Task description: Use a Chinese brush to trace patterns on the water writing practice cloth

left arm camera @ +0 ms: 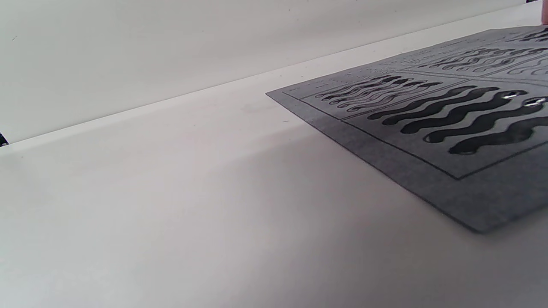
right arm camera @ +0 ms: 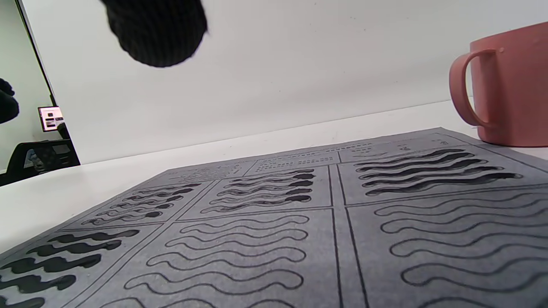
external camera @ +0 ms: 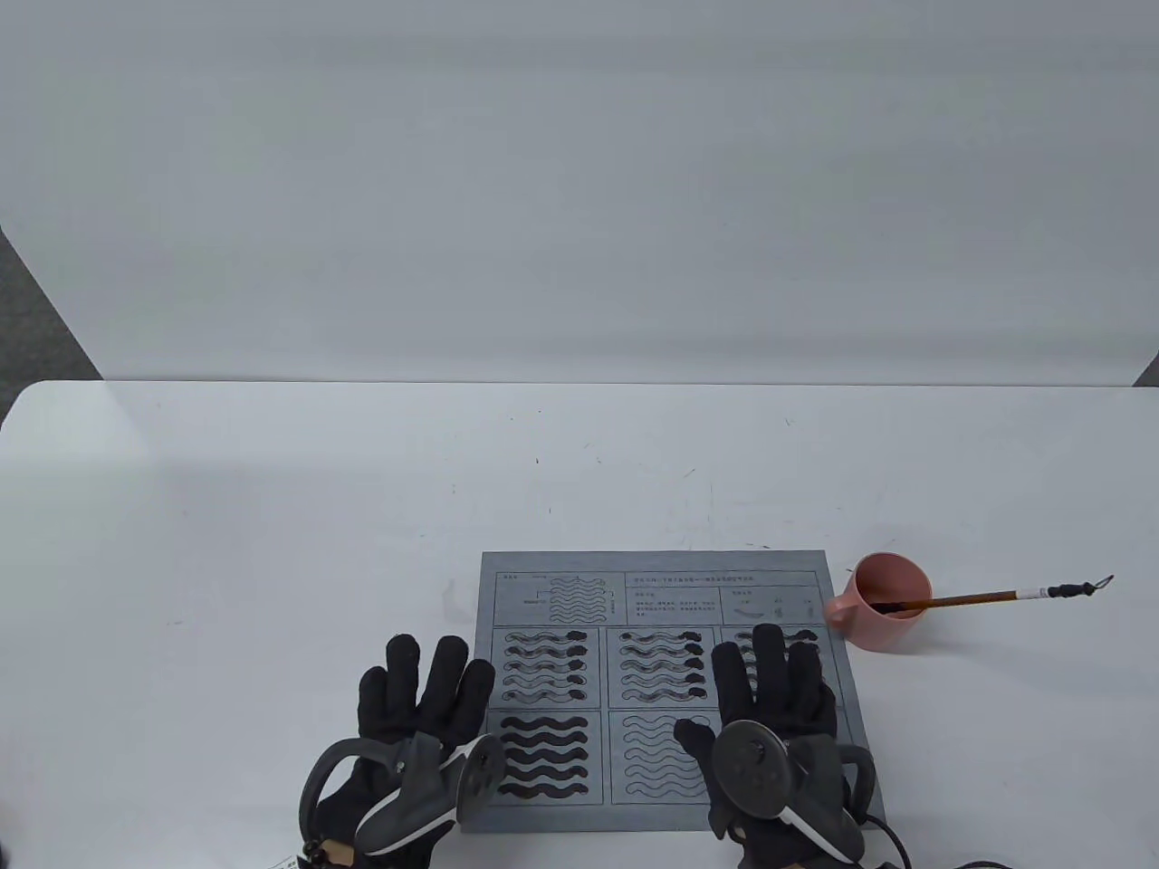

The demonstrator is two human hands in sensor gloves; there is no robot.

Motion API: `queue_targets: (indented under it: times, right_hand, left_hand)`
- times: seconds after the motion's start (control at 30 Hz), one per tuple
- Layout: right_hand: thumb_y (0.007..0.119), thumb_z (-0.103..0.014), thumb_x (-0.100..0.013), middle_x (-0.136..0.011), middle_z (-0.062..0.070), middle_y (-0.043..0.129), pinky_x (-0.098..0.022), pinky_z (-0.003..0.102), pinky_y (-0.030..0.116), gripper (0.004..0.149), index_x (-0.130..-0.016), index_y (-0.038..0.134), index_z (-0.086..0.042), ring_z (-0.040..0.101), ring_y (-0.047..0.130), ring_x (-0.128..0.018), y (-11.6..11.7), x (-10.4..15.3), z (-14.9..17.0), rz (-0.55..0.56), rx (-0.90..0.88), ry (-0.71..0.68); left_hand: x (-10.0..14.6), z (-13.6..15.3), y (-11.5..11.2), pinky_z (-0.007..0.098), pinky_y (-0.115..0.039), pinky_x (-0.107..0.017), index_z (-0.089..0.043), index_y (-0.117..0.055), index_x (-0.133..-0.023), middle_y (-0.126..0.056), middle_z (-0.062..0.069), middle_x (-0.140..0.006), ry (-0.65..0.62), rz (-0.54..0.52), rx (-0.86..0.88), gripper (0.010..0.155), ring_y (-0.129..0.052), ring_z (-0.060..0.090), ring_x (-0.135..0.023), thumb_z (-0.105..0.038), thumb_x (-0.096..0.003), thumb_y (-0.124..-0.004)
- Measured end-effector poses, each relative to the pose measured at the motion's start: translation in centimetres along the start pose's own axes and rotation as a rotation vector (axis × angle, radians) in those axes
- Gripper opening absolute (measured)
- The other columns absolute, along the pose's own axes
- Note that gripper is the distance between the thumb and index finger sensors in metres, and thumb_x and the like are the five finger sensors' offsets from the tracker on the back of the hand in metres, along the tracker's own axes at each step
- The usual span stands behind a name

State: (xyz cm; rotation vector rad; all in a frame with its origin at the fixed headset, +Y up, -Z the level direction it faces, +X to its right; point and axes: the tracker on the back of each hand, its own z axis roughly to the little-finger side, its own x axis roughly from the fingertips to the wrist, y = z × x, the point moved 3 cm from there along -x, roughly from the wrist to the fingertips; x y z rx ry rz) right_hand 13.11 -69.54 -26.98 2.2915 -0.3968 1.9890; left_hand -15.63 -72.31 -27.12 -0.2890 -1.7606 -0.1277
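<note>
A grey water writing cloth (external camera: 665,588) with wave patterns lies flat near the table's front edge. Several panels are traced dark; others show only outlines. It also shows in the left wrist view (left arm camera: 428,128) and the right wrist view (right arm camera: 299,222). The Chinese brush (external camera: 987,596) rests with its tip inside a pink cup (external camera: 883,615) at the cloth's right edge, handle pointing right. My left hand (external camera: 421,692) lies flat with fingers spread at the cloth's left edge, empty. My right hand (external camera: 770,688) lies flat on the cloth's right part, empty. One fingertip (right arm camera: 156,30) shows in the right wrist view.
The pink cup (right arm camera: 509,85) stands just off the cloth's far right corner. The white table (external camera: 272,543) stretches left and back to a white wall. A cable (external camera: 892,837) runs by my right wrist at the front edge.
</note>
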Motion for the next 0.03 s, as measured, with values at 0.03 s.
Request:
queue_targets:
  times: [0.03]
  right_hand:
    - [0.071,-0.047,-0.053,-0.109,0.022,0.000,-0.063,0.077,0.032,0.076,-0.106,0.031,-0.011,0.067,0.021,-0.093,0.00,-0.01,-0.04,0.009,0.005,-0.003]
  left_hand:
    - [0.03,-0.08,0.02,0.074,-0.020,-0.076,-0.030,-0.001,-0.110,0.014,0.009,-0.113,-0.001,-0.004,-0.005,0.093,0.004,0.058,-0.105,-0.065,-0.0397,-0.051]
